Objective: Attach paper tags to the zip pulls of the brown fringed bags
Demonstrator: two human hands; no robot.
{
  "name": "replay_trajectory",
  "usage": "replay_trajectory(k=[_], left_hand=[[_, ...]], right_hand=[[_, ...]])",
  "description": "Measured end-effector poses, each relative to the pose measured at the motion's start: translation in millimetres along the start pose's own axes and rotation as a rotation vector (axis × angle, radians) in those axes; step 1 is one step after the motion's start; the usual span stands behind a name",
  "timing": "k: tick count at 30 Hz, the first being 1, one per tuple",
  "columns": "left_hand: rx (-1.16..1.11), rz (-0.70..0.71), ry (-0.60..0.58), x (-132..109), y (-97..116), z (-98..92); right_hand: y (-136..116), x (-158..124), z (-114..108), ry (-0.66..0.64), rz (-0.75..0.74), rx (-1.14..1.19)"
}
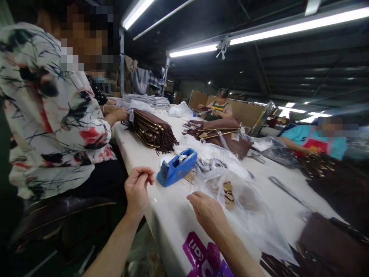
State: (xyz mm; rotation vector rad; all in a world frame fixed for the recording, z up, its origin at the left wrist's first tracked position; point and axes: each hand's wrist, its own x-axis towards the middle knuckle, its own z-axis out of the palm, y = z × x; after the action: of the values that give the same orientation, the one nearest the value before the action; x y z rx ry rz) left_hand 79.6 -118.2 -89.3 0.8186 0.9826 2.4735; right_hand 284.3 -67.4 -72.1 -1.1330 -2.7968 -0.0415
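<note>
My left hand [137, 190] is over the table's near edge, thumb and fingers pinched together. Whatever sits in that pinch, if anything, is too small to make out. My right hand [206, 209] has its fingers pressed together beside a clear plastic bag [256, 219]; its fingertips show nothing I can name. Brown cardboard tags [228, 194] show through the bag. Between and beyond my hands stands a blue tape dispenser [177, 167], with a loose brown tag [190, 177] lying at its right side.
A stack of brown fringed bags [152, 130] lies beyond the dispenser, near a person in a floral shirt [54, 111]. Another brown pile [221, 132] is further right. Scissors-like metal handles [256, 157] and a purple printed wrapper [198, 252] rest on the white table [165, 219].
</note>
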Motion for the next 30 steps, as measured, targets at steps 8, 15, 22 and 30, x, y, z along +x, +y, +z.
replay_trajectory(k=[8,15,22,30], left_hand=[[0.294,-0.331,-0.653,-7.0,-20.6,-7.8],[0.445,-0.351,-0.965,-1.0,-56.1,24.7],[0.556,-0.165,-1.002,2.7,-55.9,24.4],[0.331,-0.772,-1.247,-125.6,17.0,95.8]], right_hand=[[-25.4,32.8,28.1,0.032,-0.159,-0.235],[10.6,5.3,20.5,0.226,-0.055,0.292],[64.7,-107.1,-25.5,0.567,0.418,1.292],[12.9,-244.1,-35.0,0.541,0.164,0.584]])
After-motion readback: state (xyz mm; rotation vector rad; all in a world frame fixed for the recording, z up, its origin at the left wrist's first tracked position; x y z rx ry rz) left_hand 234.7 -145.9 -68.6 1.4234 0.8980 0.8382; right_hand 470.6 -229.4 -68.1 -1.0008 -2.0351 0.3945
